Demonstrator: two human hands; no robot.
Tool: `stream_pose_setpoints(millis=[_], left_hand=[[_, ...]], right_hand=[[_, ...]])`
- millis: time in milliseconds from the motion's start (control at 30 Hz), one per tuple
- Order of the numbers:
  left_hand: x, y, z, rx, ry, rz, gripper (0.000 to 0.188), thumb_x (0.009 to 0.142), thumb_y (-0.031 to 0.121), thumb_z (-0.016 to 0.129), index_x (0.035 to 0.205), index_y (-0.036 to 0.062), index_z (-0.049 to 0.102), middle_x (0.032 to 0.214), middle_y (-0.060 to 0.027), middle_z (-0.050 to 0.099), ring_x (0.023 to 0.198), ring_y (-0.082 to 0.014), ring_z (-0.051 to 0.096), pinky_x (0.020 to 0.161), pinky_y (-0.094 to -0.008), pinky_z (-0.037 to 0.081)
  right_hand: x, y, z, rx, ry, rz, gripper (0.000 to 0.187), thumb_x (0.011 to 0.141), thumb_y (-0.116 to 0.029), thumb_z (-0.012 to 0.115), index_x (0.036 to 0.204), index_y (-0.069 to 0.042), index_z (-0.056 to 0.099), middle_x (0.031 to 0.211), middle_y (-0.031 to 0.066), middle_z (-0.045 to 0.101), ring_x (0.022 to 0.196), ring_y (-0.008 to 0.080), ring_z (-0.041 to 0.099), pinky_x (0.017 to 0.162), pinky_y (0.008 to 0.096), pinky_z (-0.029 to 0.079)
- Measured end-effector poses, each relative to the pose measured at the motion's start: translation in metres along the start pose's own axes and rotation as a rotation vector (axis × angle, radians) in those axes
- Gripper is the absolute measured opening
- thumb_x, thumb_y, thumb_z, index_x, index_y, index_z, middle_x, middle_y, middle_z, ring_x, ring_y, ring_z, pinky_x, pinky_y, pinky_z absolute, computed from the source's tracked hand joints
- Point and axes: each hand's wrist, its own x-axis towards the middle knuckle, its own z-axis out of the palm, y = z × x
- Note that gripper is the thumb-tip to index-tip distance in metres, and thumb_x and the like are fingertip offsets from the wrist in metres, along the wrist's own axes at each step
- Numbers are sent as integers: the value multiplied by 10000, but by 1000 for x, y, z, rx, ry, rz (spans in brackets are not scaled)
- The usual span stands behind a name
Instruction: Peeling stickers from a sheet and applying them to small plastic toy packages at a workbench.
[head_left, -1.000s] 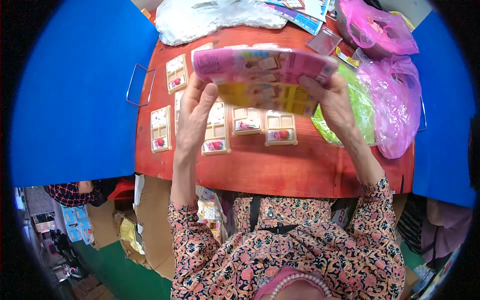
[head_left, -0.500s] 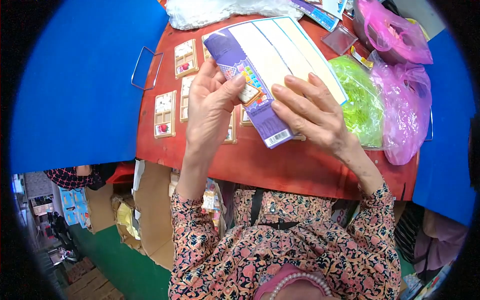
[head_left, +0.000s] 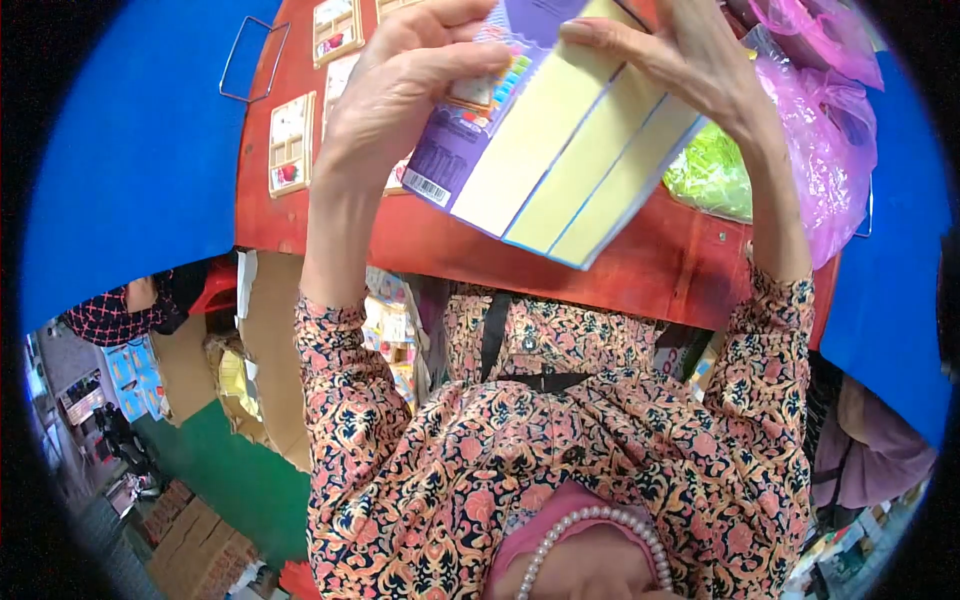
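Observation:
A flat printed cardboard packaging sleeve, purple on one panel and pale yellow on the creased others, is held up tilted over the red table. My left hand grips its purple side, thumb on the printed face and fingers curled at the far edge. At the upper right, my right hand holds the sleeve with the thumb on its pale panel; its other fingers are mostly out of sight. Beyond and left of my left hand lie small wooden compartment trays with white pieces and a red picture in them.
The red table has blue surfaces on both sides. A wire handle stands at the left edge. To the right lie a clear bag of green shreds and pink plastic bags. An open cardboard box stands below left.
The sleeve has turned and tilted, bringing its pale panels toward me. My right hand has gone from lying across its face to gripping its far side. The whole view has shifted.

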Motion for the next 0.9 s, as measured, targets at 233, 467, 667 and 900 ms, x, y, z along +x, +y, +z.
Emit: stream_pose_setpoints(millis=[233,467,667,900], left_hand=[[-11,-21,-48,-150,-231,101,491,916,350,468,1194,-54,464,1066,-132,608,942,-155,610,807,-270,498],[-29,-61,-20,-124,96,90,370,876,174,569,1168,-40,488,1019,-100,617,875,-107,593,784,-231,480],[-21,-65,0,-188,111,52,240,864,103,567,1061,-35,562,906,-55,642,773,-64,592,696,-193,476],[-26,-53,23,-58,-59,32,206,877,148,566,990,-21,595,865,-36,639,752,-45,572,667,-186,464]], right_hand=[[-28,36,29,800,-38,612,386,810,-167,650,1136,8,540,971,96,637,834,137,612,740,244,477],[-79,34,41,947,414,870,363,807,-129,655,1085,58,516,887,102,643,752,108,606,701,224,490],[-71,12,24,-151,459,342,371,757,-176,683,1057,0,555,986,90,598,996,218,522,811,322,446],[-47,-26,31,-310,112,-64,337,655,-129,711,971,-37,641,964,85,596,973,271,506,815,369,428]])
